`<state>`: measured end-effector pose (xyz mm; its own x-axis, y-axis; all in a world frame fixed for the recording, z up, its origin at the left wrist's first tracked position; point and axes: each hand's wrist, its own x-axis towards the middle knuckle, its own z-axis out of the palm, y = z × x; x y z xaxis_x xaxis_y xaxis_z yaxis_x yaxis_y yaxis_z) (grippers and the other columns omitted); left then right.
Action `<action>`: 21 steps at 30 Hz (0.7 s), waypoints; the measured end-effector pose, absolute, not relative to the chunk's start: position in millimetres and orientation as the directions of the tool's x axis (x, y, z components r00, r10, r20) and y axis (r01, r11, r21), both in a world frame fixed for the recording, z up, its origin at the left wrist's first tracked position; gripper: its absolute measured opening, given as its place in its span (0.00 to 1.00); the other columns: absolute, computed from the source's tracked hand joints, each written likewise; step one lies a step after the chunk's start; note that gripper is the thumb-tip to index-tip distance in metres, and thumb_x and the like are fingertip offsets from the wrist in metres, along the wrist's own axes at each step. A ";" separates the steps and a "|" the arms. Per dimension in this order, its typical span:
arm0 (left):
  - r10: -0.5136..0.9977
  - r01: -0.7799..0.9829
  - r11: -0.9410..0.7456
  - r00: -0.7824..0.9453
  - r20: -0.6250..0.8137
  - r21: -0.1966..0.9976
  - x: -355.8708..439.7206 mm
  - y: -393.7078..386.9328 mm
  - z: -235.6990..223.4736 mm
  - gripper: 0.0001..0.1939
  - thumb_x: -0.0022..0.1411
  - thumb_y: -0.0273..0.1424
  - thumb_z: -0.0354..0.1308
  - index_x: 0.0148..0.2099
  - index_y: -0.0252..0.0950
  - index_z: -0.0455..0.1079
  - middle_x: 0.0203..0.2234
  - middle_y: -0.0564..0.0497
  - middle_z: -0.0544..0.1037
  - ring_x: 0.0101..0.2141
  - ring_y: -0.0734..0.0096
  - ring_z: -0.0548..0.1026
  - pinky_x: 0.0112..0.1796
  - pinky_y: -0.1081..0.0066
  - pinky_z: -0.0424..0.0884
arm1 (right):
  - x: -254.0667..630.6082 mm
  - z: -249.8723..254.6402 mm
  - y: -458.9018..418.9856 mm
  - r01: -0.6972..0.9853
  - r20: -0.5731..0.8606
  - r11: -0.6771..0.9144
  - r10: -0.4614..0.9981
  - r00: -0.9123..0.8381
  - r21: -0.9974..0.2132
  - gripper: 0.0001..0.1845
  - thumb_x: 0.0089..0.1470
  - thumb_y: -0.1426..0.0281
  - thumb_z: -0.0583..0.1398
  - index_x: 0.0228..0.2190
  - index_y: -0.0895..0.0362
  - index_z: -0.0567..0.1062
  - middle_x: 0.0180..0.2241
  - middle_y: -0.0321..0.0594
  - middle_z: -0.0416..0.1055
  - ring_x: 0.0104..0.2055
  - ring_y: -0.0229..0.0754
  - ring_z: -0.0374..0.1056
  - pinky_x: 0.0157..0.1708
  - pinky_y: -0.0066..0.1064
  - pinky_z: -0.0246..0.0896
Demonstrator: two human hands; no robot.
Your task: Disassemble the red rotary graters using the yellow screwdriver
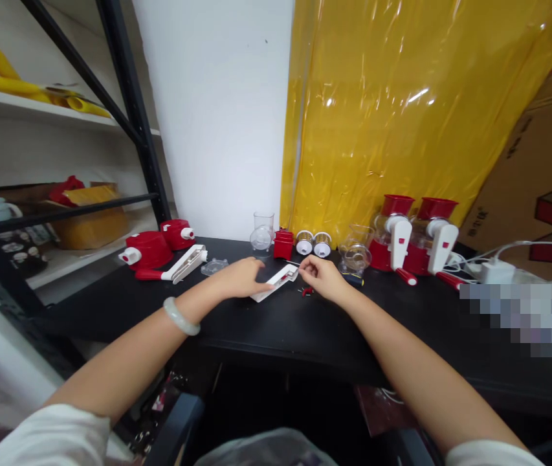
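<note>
A white plastic crank arm (268,291) lies on the black table, hollow side up, with a small red piece inside. My left hand (241,278) grips it, the thumb on the near side and the fingers at the far side. At its right end my right hand (324,278) is closed in a pinch; what the fingertips hold is too small to make out. Just below those fingers lies a small red part (307,291) with tiny pieces beside it. A dark screwdriver handle (353,279) rests behind my right hand.
Two assembled red-and-white grinders (398,239) stand at the right. Two white-rimmed drums (313,244), a red block (283,244) and a clear hopper (261,234) line the back. Red bases (148,250) and another white crank arm (189,263) sit left. Cables surround a white adapter (497,270).
</note>
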<state>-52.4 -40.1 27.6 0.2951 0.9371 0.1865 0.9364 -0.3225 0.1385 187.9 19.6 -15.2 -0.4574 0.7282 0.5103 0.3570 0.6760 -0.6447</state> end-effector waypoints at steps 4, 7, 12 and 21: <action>0.922 0.918 -0.381 0.370 0.113 0.112 -25.2 -26.1 13.9 0.24 0.51 0.43 0.62 0.47 0.33 0.73 0.40 0.41 0.79 0.39 0.58 0.77 0.38 0.69 0.68 | 188.6 -19.2 21.6 0.419 0.563 0.791 0.612 -0.555 -0.446 0.04 0.51 0.74 0.60 0.31 0.56 0.76 0.22 0.32 0.64 0.24 0.33 0.59 0.27 0.25 0.53; 0.942 0.935 -0.334 0.329 0.066 0.120 -18.4 -13.4 17.5 0.16 0.52 0.36 0.61 0.42 0.33 0.75 0.35 0.44 0.80 0.33 0.63 0.77 0.31 0.72 0.65 | 188.4 -20.6 21.7 0.449 0.560 0.813 0.581 -0.590 -0.371 0.05 0.50 0.75 0.62 0.31 0.56 0.78 0.25 0.34 0.65 0.26 0.33 0.60 0.29 0.25 0.54; 0.932 0.912 -0.355 0.361 0.006 0.207 -12.4 -0.6 32.8 0.13 0.49 0.37 0.64 0.36 0.35 0.78 0.26 0.50 0.80 0.28 0.67 0.75 0.26 0.74 0.61 | 190.2 -17.6 19.6 0.503 0.602 0.817 0.559 -0.571 -0.282 0.09 0.51 0.75 0.62 0.36 0.55 0.79 0.29 0.36 0.66 0.31 0.36 0.62 0.33 0.27 0.57; 0.908 0.667 -0.331 0.417 0.034 0.667 -14.5 6.0 16.2 0.17 0.45 0.38 0.65 0.35 0.31 0.78 0.25 0.51 0.80 0.26 0.70 0.74 0.26 0.76 0.65 | 187.9 -14.2 12.2 0.635 0.622 0.772 0.510 -0.594 -0.027 0.08 0.54 0.68 0.63 0.38 0.52 0.79 0.34 0.40 0.66 0.38 0.41 0.62 0.37 0.33 0.51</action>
<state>-14.5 6.0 16.2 0.4171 0.9082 0.0343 0.6670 -0.3315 0.6673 187.9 12.2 -14.2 -0.5937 0.5105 0.6220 0.6350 0.7720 -0.0274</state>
